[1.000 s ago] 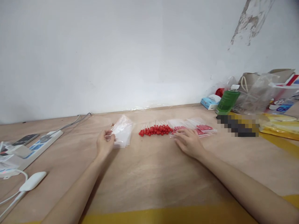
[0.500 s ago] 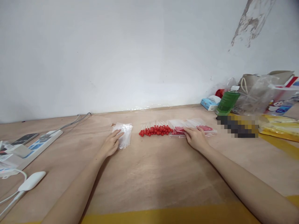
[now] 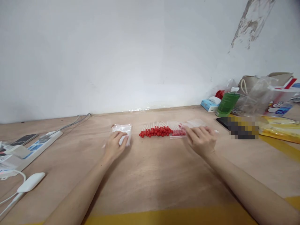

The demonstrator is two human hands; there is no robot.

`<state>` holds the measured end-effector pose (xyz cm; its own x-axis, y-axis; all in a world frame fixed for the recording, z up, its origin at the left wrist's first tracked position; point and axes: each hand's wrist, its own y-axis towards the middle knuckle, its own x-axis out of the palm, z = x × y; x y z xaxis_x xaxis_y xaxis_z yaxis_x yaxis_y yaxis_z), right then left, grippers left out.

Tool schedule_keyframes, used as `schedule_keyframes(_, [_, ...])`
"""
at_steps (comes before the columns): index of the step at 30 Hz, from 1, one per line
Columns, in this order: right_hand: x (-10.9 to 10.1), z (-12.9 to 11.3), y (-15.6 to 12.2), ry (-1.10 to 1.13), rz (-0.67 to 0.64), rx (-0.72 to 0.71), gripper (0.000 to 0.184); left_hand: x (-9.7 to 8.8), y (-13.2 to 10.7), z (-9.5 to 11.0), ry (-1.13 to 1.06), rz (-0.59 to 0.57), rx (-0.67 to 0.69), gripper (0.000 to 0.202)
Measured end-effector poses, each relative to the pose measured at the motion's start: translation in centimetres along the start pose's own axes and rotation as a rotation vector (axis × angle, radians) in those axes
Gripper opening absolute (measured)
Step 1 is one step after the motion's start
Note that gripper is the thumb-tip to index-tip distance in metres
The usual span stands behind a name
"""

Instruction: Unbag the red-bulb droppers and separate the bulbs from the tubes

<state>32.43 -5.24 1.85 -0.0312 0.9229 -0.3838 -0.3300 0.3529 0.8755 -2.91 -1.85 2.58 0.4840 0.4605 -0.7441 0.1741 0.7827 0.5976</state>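
Observation:
My left hand [image 3: 116, 144] rests on a small stack of clear plastic bags [image 3: 127, 128], fingers bent and thumb apart from them. A bag corner pokes out to the left of this hand. Right of the stack lies a row of thin pale sticks with red heads [image 3: 156, 131], heads toward me. My right hand [image 3: 202, 139] is closed, with bent fingers, on a clear zip bag of red-headed sticks [image 3: 178, 132] at the right end of the row. Its fingertips partly hide the bag. Another translucent bag part [image 3: 195, 122] shows behind the knuckles.
At left are a white power strip [image 3: 48, 142], a dark phone [image 3: 24, 139] and a white charger [image 3: 31, 182] with cables. At right stand a green bottle [image 3: 227, 102], a tissue pack [image 3: 209, 105], plastic bags and a yellow packet [image 3: 280, 128]. A wall rises behind.
My left fingers have curled and the thumb has spread over the bag stack, shifting a bag edge left. My right hand has lifted slightly, its fingers bending more over the filled bags.

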Motion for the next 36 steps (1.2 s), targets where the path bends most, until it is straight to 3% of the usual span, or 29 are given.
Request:
schedule_keyframes(2, [-1.3, -1.9, 0.2, 0.095, -0.033, -0.106, 0.030, 0.4, -0.6, 2.9, -0.274, -0.166, -0.105, 0.031])
schedule_keyframes(4, [-2.0, -4.2, -0.1, 0.255, -0.096, -0.178, 0.031, 1.2, -1.5, 5.4, -0.583, -0.410, -0.259, 0.036])
schedule_keyframes(6, [-2.0, -6.5, -0.7, 0.434, -0.143, -0.171, 0.026, 2.0, -2.3, 7.4, -0.874, -0.624, -0.461, 0.039])
schedule_keyframes(9, [-1.5, -9.1, -1.6, 0.682, -0.178, -0.135, 0.023, 2.7, -3.0, 9.3, -1.138, -0.780, -0.694, 0.041])
schedule_keyframes(12, [-1.2, -10.1, -1.7, 0.937, -0.240, -0.129, 0.022, 2.9, -3.1, 10.2, -1.235, -0.784, -0.770, 0.037])
schedule_keyframes(15, [-1.4, -9.7, -1.3, 1.132, -0.283, -0.082, 0.022, 3.2, -3.0, 10.5, -1.225, -0.693, -0.828, 0.036])
schedule_keyframes(18, [-1.4, -8.8, -0.9, 1.072, -0.244, -0.059, 0.021, 3.6, -2.9, 10.4, -1.158, -0.630, -0.842, 0.040])
schedule_keyframes(22, [-0.6, -7.8, -0.9, 0.950, -0.267, 0.064, 0.016, 3.6, -2.8, 9.9, -1.108, -0.654, -0.861, 0.046])
schedule_keyframes(25, [0.1, -7.5, -1.0, 0.964, -0.259, 0.074, 0.016, 3.3, -2.7, 9.2, -1.165, -0.662, -0.894, 0.045])
schedule_keyframes(31, [0.9, -7.6, 0.7, 0.967, -0.249, -0.125, 0.020, 2.9, -2.7, 8.2, -1.217, -0.709, -0.836, 0.048])
schedule_keyframes(36, [1.4, -8.3, 3.3, 0.837, -0.272, -0.442, 0.029, 2.6, -2.5, 8.0, -1.191, -0.756, -0.724, 0.041])
